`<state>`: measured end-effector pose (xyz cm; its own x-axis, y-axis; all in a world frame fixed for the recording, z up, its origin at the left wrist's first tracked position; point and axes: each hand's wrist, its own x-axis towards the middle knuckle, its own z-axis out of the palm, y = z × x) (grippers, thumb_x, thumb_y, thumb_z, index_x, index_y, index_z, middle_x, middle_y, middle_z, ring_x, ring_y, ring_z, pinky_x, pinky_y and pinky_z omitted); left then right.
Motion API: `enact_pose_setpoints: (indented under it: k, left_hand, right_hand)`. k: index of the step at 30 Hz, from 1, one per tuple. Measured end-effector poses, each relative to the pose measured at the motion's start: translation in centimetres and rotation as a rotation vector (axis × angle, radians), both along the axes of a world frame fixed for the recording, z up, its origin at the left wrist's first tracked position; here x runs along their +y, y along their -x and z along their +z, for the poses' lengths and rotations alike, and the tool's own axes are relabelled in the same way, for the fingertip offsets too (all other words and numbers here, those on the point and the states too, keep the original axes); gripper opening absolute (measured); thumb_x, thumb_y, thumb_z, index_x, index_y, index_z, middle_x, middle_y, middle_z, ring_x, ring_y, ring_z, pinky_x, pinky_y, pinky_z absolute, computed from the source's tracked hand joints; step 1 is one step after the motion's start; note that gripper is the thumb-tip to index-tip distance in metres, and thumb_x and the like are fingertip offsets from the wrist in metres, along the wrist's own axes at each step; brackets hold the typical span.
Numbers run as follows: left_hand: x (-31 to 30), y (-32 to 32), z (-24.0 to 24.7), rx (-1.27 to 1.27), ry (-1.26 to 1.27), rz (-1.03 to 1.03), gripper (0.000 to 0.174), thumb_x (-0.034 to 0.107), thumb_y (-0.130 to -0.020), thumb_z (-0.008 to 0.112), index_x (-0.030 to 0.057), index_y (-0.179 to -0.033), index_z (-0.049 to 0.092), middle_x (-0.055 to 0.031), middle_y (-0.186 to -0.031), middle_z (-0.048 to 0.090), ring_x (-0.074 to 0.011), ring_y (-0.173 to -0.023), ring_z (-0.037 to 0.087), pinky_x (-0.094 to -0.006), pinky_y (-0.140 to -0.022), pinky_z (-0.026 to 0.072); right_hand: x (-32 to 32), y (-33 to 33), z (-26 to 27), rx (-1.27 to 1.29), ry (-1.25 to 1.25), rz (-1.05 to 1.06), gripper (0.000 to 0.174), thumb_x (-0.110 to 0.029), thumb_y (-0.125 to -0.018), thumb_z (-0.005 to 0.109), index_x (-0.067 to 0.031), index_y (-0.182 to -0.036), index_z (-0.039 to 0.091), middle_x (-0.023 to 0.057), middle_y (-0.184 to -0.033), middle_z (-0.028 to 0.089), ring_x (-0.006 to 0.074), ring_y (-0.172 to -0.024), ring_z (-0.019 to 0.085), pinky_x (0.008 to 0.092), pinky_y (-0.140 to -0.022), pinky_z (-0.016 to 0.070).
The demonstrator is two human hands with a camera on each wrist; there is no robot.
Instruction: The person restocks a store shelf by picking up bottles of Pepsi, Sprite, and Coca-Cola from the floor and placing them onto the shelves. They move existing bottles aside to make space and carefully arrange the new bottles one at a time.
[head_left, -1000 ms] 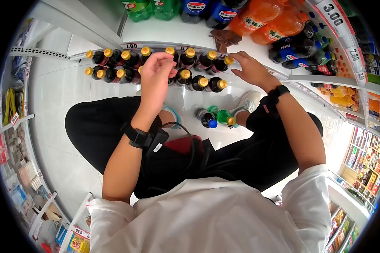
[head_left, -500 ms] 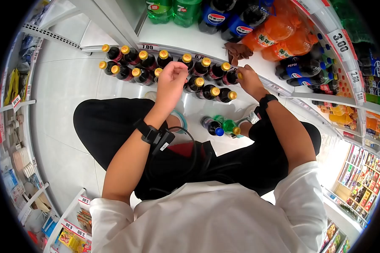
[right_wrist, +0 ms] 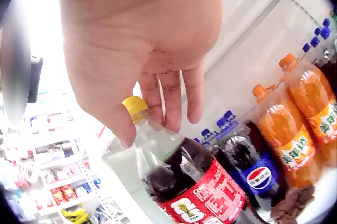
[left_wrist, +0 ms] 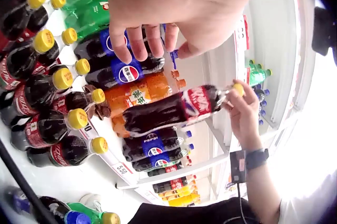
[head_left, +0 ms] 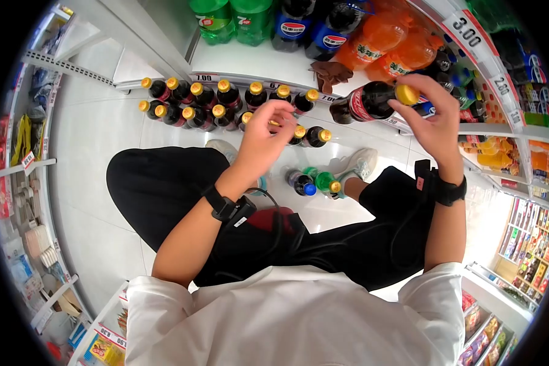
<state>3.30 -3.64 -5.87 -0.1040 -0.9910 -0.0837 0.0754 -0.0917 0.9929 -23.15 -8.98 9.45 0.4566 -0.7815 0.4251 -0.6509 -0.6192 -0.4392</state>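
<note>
My right hand point(head_left: 432, 119) pinches a cola bottle point(head_left: 369, 100) at its neck, just below the yellow cap. Its red label point(right_wrist: 205, 195) faces up in the right wrist view. The bottle hangs tilted in front of the shelf, off the floor. My left hand point(head_left: 267, 131), fingers loosely bent and holding nothing, hovers over the right part of the rows of cola bottles point(head_left: 229, 96) on the floor, hiding some of them in the head view. From the left wrist, more yellow-capped bottles point(left_wrist: 39, 95) show beside this hand.
On the low white shelf point(head_left: 232, 64) stand green 7up bottles point(head_left: 250, 24), Pepsi bottles point(head_left: 293, 30) and orange soda bottles point(head_left: 372, 43). A crumpled brown thing point(head_left: 330, 74) lies at its edge. Between the feet are a blue-capped bottle point(head_left: 300, 182) and a green bottle point(head_left: 327, 182).
My right hand came down on a cola bottle at the right end of the rows, took it by the neck and lifted it to the right. The left hand shifted right, still holding nothing.
</note>
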Motion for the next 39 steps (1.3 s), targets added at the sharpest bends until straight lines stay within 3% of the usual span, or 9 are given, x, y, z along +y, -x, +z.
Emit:
enact_pose_setpoints:
  k: [3, 6, 7, 10, 17, 21, 34, 37, 39]
  left_hand:
    - [0.4, 1.1, 2.4, -0.255, 0.305, -0.170, 0.061, 0.019, -0.079, 0.077, 0.0079, -0.132, 0.048, -0.0074, -0.131, 0.050, -0.0209, -0.119, 0.049, -0.0349, -0.101, 0.0384]
    - [0.7, 2.4, 4.0, -0.218, 0.424, -0.276, 0.079, 0.027, -0.069, 0.085, 0.0013, -0.133, 0.047, -0.0145, -0.125, 0.054, -0.0267, -0.118, 0.052, -0.0361, -0.102, 0.0405]
    - [0.9, 2.9, 4.5, 0.001, 0.201, -0.389, 0.080, 0.026, -0.068, 0.087, 0.0005, -0.133, 0.046, -0.0142, -0.122, 0.058, -0.0238, -0.114, 0.056, -0.0344, -0.099, 0.0431]
    - [2.4, 2.7, 4.8, 0.082, -0.019, -0.580, 0.066, 0.015, -0.075, 0.083, -0.0002, -0.130, 0.050, -0.0083, -0.125, 0.060, -0.0132, -0.113, 0.055, -0.0313, -0.099, 0.0431]
    - [3.7, 3.3, 3.7, 0.004, -0.167, -0.254, 0.048, 0.021, -0.074, 0.082, -0.0011, -0.109, 0.057, -0.0065, -0.095, 0.064, -0.0131, -0.083, 0.061, -0.0290, -0.076, 0.0500]
    - [3.5, 2.6, 2.8, 0.085, -0.202, -0.219, 0.040, 0.011, -0.080, 0.077, -0.0003, -0.111, 0.055, -0.0053, -0.093, 0.063, -0.0127, -0.075, 0.064, -0.0278, -0.068, 0.0526]
    - [3.5, 1.8, 2.1, 0.117, -0.203, -0.207, 0.038, 0.011, -0.079, 0.077, -0.0004, -0.109, 0.057, -0.0045, -0.093, 0.064, -0.0112, -0.079, 0.062, -0.0276, -0.073, 0.0512]
    - [3.7, 2.0, 1.8, -0.004, -0.076, -0.134, 0.045, 0.011, -0.078, 0.079, -0.0015, -0.114, 0.056, -0.0040, -0.099, 0.063, -0.0112, -0.087, 0.058, -0.0288, -0.079, 0.0491]
    - [3.9, 2.3, 1.6, -0.006, -0.028, -0.053, 0.049, 0.011, -0.075, 0.080, -0.0017, -0.115, 0.055, -0.0081, -0.101, 0.065, -0.0134, -0.090, 0.062, -0.0300, -0.080, 0.0505]
  right_hand:
    - [1.5, 0.5, 0.7, -0.284, -0.093, 0.052, 0.033, -0.002, -0.077, 0.077, 0.0013, -0.108, 0.064, 0.0088, -0.103, 0.069, 0.0169, -0.095, 0.066, 0.0286, -0.086, 0.0527]
    - [1.6, 1.2, 0.6, -0.491, -0.143, 0.182, 0.045, 0.004, -0.082, 0.071, 0.0009, -0.123, 0.053, 0.0128, -0.112, 0.067, 0.0192, -0.102, 0.065, 0.0310, -0.092, 0.0530]
    - [1.7, 0.5, 0.6, -0.613, -0.288, 0.199, 0.047, 0.005, -0.083, 0.069, 0.0006, -0.126, 0.051, 0.0142, -0.112, 0.067, 0.0198, -0.105, 0.065, 0.0309, -0.092, 0.0529]
    - [1.7, -1.5, 0.1, -0.747, -0.536, 0.161, 0.048, 0.001, -0.088, 0.065, -0.0017, -0.131, 0.044, 0.0163, -0.115, 0.066, 0.0206, -0.110, 0.063, 0.0310, -0.092, 0.0526]
    - [1.8, -4.4, -5.5, -0.813, -0.790, -0.203, 0.054, -0.028, -0.096, 0.062, -0.0025, -0.138, 0.038, 0.0067, -0.112, 0.066, 0.0140, -0.102, 0.062, 0.0289, -0.085, 0.0531]
    - [2.2, -5.3, -6.8, -0.880, -0.923, -0.095, 0.054, -0.029, -0.097, 0.059, -0.0009, -0.138, 0.037, 0.0099, -0.115, 0.064, 0.0160, -0.103, 0.062, 0.0336, -0.083, 0.0566]
    - [2.1, -6.3, -8.1, -0.824, -0.987, -0.111, 0.054, -0.033, -0.097, 0.059, 0.0005, -0.136, 0.042, 0.0108, -0.112, 0.063, 0.0166, -0.101, 0.063, 0.0346, -0.084, 0.0565]
    - [2.6, -6.9, -7.8, -0.876, -0.993, -0.125, 0.057, -0.035, -0.096, 0.061, 0.0008, -0.136, 0.042, 0.0092, -0.105, 0.064, 0.0145, -0.095, 0.062, 0.0284, -0.075, 0.0548]
    - [2.9, -6.9, -9.2, -0.645, -0.820, -0.018, 0.063, -0.030, -0.091, 0.068, 0.0019, -0.137, 0.039, 0.0113, -0.109, 0.061, 0.0163, -0.097, 0.061, 0.0288, -0.077, 0.0538]
